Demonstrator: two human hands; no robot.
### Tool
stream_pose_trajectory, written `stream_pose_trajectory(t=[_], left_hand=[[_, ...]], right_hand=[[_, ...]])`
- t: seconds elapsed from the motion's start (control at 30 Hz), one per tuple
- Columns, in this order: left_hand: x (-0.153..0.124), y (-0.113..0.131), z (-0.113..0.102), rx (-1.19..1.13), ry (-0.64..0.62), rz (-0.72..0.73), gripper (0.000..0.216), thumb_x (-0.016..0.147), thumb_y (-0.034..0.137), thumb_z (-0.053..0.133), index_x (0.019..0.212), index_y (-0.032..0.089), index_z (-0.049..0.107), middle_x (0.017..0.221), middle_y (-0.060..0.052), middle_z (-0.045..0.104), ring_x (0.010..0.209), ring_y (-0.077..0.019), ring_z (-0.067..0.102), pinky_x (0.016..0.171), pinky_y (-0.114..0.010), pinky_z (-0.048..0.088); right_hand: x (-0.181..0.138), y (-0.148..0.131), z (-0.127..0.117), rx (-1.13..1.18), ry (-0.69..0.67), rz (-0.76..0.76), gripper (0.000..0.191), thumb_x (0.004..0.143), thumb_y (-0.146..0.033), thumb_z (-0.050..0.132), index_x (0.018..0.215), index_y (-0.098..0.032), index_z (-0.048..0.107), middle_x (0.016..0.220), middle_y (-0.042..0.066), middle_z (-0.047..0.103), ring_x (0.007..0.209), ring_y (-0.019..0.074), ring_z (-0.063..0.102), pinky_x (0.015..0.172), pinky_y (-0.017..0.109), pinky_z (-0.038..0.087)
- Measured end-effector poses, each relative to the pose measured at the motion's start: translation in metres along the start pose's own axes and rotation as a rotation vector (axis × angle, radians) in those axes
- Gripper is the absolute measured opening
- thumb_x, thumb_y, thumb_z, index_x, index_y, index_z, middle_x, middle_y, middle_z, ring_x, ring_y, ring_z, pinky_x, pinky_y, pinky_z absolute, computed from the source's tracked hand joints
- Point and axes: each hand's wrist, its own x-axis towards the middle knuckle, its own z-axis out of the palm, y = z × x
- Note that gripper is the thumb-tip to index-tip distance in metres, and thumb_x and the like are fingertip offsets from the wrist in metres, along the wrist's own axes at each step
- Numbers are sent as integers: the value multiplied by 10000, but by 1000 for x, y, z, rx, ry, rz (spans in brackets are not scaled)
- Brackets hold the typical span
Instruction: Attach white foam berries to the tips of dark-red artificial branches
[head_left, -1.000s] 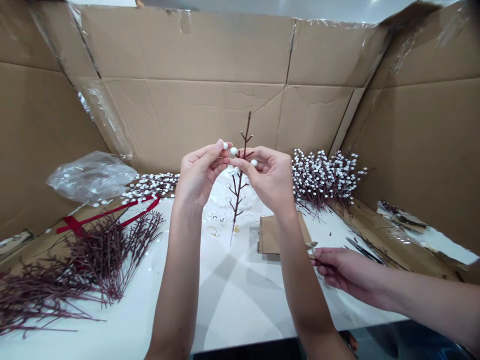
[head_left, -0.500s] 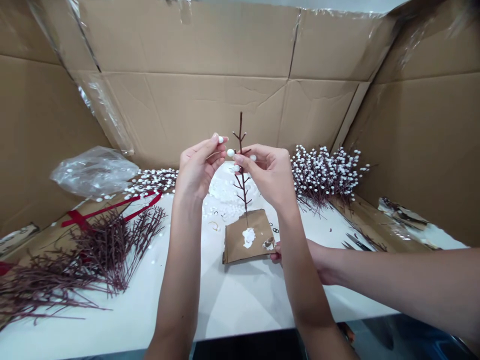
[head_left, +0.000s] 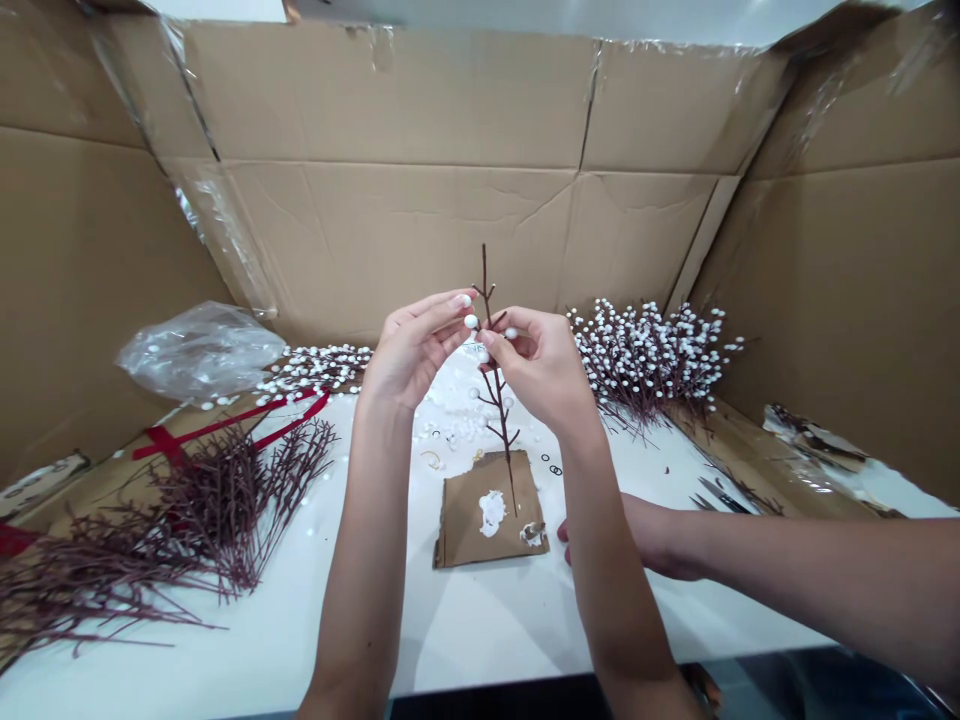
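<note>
My right hand point(head_left: 541, 365) pinches a dark red twig point(head_left: 496, 390) and holds it upright over the table. Beside it, my left hand point(head_left: 415, 350) has its fingertips pressed together on a small white bead point(head_left: 470, 321) at the twig's upper branches. Under the twig's foot lies a brown cardboard scrap point(head_left: 480, 530) with a white glue blob point(head_left: 492, 510) on it. Another person's hand point(head_left: 651, 535) reaches in from the right and rests next to the scrap, partly hidden behind my right forearm.
Bare red twigs point(head_left: 157, 530) are heaped at the left with a red ribbon point(head_left: 225, 425) and a clear plastic bag point(head_left: 199, 350). Beaded branches point(head_left: 649, 355) stand at the right, more lie at the back left point(head_left: 315, 365). Loose white beads point(head_left: 450, 400) sit mid-table. Cardboard walls point(head_left: 420, 180) enclose everything.
The other person's hand pushed the cardboard scrap with glue in under the twig, then stayed beside it. My left fingers closed in on the bead at the twig.
</note>
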Motion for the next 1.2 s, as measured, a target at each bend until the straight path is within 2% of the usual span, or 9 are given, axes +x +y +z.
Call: stream_pose_trajectory(t=[0.13, 0.5, 0.73, 0.93, 1.1, 1.2], left_hand=[[-2, 2, 2, -33, -32, -70, 160, 638, 164, 748, 788, 117, 718, 699, -12, 666, 634, -60, 607, 651, -136, 508], [0, -3, -1, -45, -100, -37, 92, 630, 100, 727, 722, 102, 726, 691, -23, 666, 645, -67, 602, 671, -151, 507], [0, -5, 0, -20, -99, -52, 83, 632, 108, 721, 714, 99, 729, 710, -33, 678, 663, -81, 618, 688, -166, 509], [-1, -5, 4, 11, -97, -44, 81, 612, 115, 723, 693, 103, 727, 706, -33, 681, 659, -81, 616, 709, -178, 509], [-4, -1, 3, 64, -68, -26, 91, 599, 126, 736, 690, 120, 730, 707, -29, 686, 686, -95, 629, 722, -189, 508], [-3, -1, 1, 76, -92, -39, 81, 604, 155, 742, 678, 124, 731, 696, -28, 685, 671, -94, 628, 703, -185, 507]], right_hand=[[-2, -1, 0, -66, 20, -9, 90, 783, -208, 510, 722, -163, 559, 705, -3, 572, 590, 94, 544, 570, 258, 450], [-4, -4, -2, -108, 33, -64, 93, 779, -181, 500, 689, -174, 522, 660, -27, 529, 532, 62, 472, 557, 237, 402], [-4, -6, -3, -119, 49, -59, 115, 754, -137, 498, 648, -178, 481, 574, -48, 475, 500, 58, 471, 522, 220, 381], [-5, -7, -6, -168, 93, -90, 138, 734, -99, 497, 623, -178, 477, 577, -40, 490, 513, 67, 485, 510, 221, 371], [-5, -8, -8, -119, 62, -77, 148, 741, -115, 505, 613, -178, 467, 575, -37, 493, 512, 68, 493, 502, 218, 376], [-5, -8, -9, -134, 49, -50, 134, 739, -133, 521, 619, -178, 480, 579, -33, 501, 513, 70, 486, 497, 220, 369]])
